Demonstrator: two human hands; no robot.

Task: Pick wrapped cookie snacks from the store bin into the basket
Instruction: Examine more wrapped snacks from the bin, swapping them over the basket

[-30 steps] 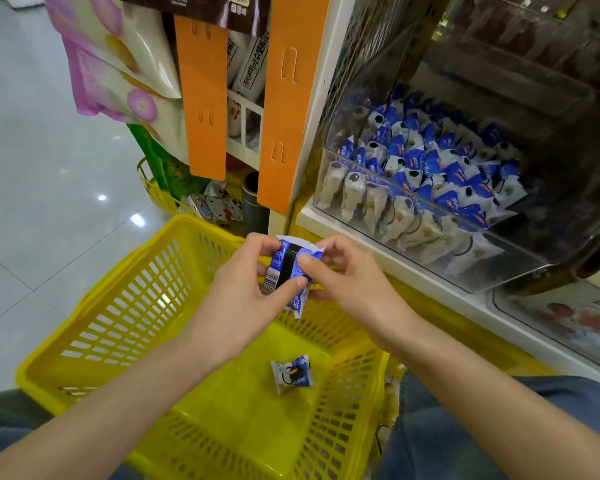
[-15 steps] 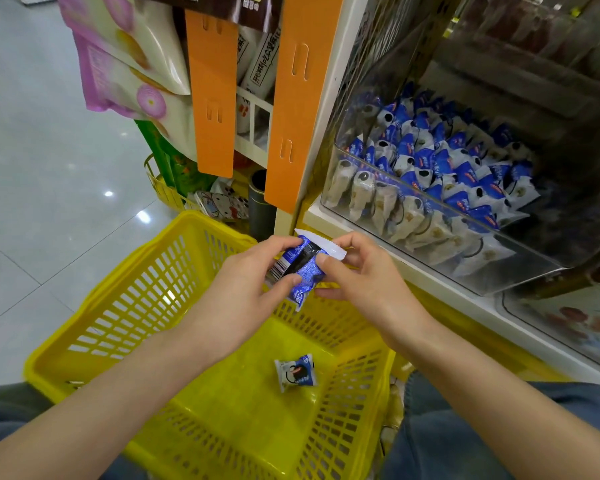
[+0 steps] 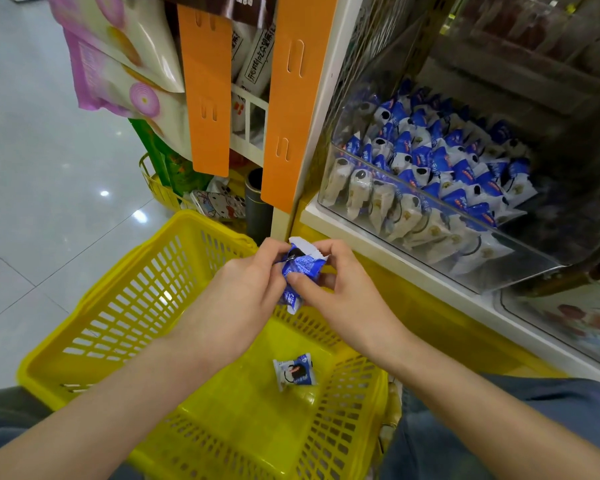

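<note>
Left hand (image 3: 236,299) and right hand (image 3: 343,289) both pinch blue snack packet (image 3: 300,268) above yellow basket (image 3: 118,306); another packet (image 3: 295,372) lies inside.

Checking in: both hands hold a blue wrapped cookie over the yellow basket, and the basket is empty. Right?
Not quite. The head view shows the basket is not empty: one cookie packet lies on its floor. The rest is right: the left hand and right hand both hold a blue wrapped cookie over the basket.
</note>
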